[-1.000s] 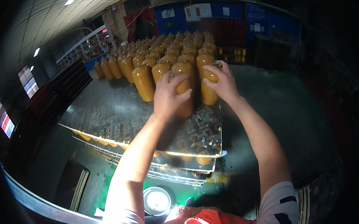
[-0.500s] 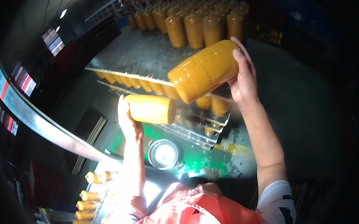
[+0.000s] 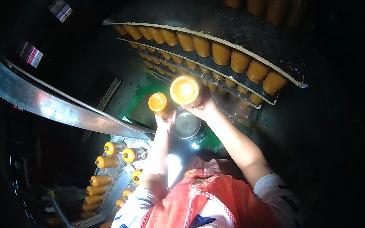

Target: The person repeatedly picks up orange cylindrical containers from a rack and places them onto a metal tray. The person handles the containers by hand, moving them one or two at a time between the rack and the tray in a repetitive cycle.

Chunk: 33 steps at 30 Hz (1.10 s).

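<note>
My left hand (image 3: 166, 121) is closed round a glossy orange-yellow jar (image 3: 158, 102), its round end tipped up toward me. Just to the right, my right hand (image 3: 202, 108) grips a larger orange-yellow jar (image 3: 185, 90) whose end catches a bright glare. The two jars are side by side, apart by a small gap. Below them, a round metal pot (image 3: 187, 125) sits on the floor, partly hidden by my hands. Most of the sides of both jars are out of sight.
Ahead stands a stack of boards (image 3: 249, 52) with rows of orange jars (image 3: 221, 53) between the layers. A curved metal rail (image 3: 70, 114) crosses the left. At lower left, several yellow-coated jars (image 3: 107, 162) lie sideways along a metal machine (image 3: 124, 178).
Both jars have come closer together and now point their ends up toward me. My right hand has moved down and left. The view has shifted, showing more of the stacked boards and lower-left jars.
</note>
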Each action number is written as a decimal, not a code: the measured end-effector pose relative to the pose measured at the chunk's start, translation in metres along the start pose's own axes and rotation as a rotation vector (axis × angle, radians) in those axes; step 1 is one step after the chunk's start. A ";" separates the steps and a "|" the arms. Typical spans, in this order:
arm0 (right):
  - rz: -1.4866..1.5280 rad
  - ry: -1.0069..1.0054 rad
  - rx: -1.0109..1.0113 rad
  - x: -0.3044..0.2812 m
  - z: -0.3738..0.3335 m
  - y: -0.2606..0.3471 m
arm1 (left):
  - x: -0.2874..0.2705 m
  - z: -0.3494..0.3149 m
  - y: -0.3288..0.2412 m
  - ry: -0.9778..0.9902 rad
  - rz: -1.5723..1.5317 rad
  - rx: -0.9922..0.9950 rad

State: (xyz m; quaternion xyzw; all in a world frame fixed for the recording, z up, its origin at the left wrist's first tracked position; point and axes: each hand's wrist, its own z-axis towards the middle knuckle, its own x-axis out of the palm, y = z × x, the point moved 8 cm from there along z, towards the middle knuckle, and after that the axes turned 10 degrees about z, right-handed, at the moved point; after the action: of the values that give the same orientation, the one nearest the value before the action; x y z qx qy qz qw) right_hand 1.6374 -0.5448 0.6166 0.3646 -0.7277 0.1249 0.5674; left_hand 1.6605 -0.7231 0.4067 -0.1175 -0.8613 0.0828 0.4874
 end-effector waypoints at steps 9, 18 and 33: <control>0.346 -0.082 0.139 -0.057 0.074 -0.057 | 0.007 0.026 -0.018 0.078 -0.135 0.037; 0.400 0.339 0.251 -0.052 0.030 -0.050 | 0.018 -0.011 0.016 0.358 -0.214 -0.161; 0.312 0.185 0.451 -0.234 -0.143 -0.152 | -0.236 -0.386 0.068 -0.322 1.472 0.648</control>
State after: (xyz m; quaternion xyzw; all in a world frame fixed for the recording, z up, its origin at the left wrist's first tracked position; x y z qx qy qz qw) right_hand 1.8660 -0.4749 0.4131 0.3524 -0.6739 0.4022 0.5098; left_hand 2.1181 -0.7139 0.3930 -0.4929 -0.5563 0.6420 0.1883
